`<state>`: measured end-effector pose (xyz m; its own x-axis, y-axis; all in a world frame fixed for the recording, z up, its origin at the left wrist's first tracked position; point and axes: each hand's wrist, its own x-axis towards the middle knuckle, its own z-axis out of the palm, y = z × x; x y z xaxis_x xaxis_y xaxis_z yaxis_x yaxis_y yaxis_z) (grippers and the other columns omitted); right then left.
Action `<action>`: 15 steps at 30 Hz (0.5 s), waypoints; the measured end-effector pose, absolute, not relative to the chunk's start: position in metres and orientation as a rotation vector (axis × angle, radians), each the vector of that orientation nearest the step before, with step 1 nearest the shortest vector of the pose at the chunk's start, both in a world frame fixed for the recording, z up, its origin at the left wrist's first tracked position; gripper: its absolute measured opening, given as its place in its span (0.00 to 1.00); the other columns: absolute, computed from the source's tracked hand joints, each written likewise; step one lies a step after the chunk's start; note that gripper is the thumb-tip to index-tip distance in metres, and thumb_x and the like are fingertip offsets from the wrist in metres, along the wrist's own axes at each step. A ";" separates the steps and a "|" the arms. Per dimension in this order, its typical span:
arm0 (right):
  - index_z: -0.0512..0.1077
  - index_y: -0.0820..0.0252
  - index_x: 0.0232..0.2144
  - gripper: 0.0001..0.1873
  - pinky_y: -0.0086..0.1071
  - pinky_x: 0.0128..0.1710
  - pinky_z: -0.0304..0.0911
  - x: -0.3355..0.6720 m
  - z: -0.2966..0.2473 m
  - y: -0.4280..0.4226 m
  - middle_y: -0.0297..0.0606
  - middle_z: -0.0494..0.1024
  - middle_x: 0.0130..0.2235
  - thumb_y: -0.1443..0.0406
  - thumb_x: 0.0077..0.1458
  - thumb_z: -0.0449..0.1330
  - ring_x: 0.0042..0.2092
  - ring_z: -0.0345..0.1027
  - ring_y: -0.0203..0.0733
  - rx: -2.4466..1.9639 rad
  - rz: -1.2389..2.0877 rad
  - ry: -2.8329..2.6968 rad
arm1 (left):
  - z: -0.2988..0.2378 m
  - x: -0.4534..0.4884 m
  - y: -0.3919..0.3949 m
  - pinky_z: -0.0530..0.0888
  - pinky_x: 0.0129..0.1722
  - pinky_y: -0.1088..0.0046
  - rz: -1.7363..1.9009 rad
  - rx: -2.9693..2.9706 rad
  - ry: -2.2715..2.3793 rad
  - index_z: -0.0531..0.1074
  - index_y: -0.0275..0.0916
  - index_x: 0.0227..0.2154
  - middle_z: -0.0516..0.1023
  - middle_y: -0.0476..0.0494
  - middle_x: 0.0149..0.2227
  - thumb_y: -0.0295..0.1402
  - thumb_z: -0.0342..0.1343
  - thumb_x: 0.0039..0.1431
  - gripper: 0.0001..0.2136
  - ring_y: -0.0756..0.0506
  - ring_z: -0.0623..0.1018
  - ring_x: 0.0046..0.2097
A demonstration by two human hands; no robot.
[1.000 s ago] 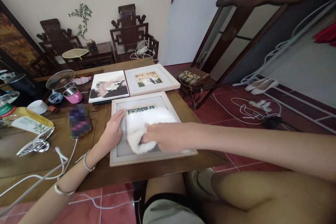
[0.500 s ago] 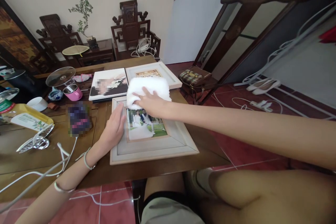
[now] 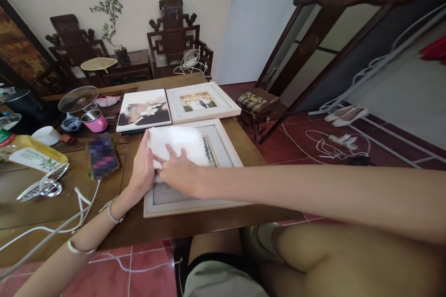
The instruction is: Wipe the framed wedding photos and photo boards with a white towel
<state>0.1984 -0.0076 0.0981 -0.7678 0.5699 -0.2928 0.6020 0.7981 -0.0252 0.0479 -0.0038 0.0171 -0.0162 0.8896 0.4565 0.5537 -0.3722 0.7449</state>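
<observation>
My right hand [image 3: 181, 172] presses a folded white towel [image 3: 177, 141] onto a pale wooden picture frame [image 3: 195, 205], its fingers spread over the cloth. The towel covers the left and middle of the framed photo, with only the photo's right strip showing. My left hand [image 3: 142, 167] lies along the frame's left edge, fingers stretched and open, touching the towel's left side. The frame lies flat at the table's near edge.
Behind lie a photo panel [image 3: 144, 110] and another white-framed picture [image 3: 223, 97]. To the left are a phone [image 3: 103, 158], a clear hair claw [image 3: 47, 185], a bottle of yellow liquid [image 3: 38, 153], a pink cup [image 3: 95, 121] and white cables. A wooden chair [image 3: 308, 41] stands right.
My right hand has moved the towel left and toward me, from the frame's top edge to its left side. The back picture is now uncovered. My left hand has shifted slightly left.
</observation>
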 end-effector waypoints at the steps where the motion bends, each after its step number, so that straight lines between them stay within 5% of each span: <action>1: 0.72 0.57 0.55 0.28 0.72 0.53 0.58 0.201 0.098 -0.013 0.39 0.46 0.71 0.78 0.56 0.51 0.67 0.38 0.78 0.880 -0.173 2.723 | 0.017 0.048 -0.003 0.55 0.67 0.57 1.355 1.881 1.496 0.55 0.36 0.66 0.59 0.36 0.67 0.52 0.32 0.69 0.32 0.39 0.60 0.68; 7: 0.74 0.52 0.53 0.27 0.73 0.53 0.57 0.213 0.097 -0.046 0.41 0.52 0.69 0.75 0.52 0.59 0.67 0.40 0.77 0.772 -0.311 2.711 | 0.017 0.051 0.000 0.58 0.67 0.57 1.285 1.745 1.543 0.64 0.35 0.61 0.66 0.37 0.64 0.49 0.30 0.71 0.30 0.41 0.64 0.65; 15: 0.75 0.55 0.53 0.23 0.74 0.54 0.54 0.232 0.105 -0.064 0.37 0.51 0.69 0.72 0.57 0.55 0.67 0.38 0.78 0.770 -0.450 2.645 | 0.016 0.061 0.001 0.58 0.67 0.56 1.113 1.995 1.560 0.69 0.37 0.57 0.68 0.37 0.63 0.43 0.35 0.71 0.24 0.42 0.64 0.66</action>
<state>0.2320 -0.0637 0.1054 -0.7915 0.4516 -0.4118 0.5624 0.8020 -0.2014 0.0610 0.0007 0.0160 0.0738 0.9326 0.3532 0.6372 -0.3165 0.7027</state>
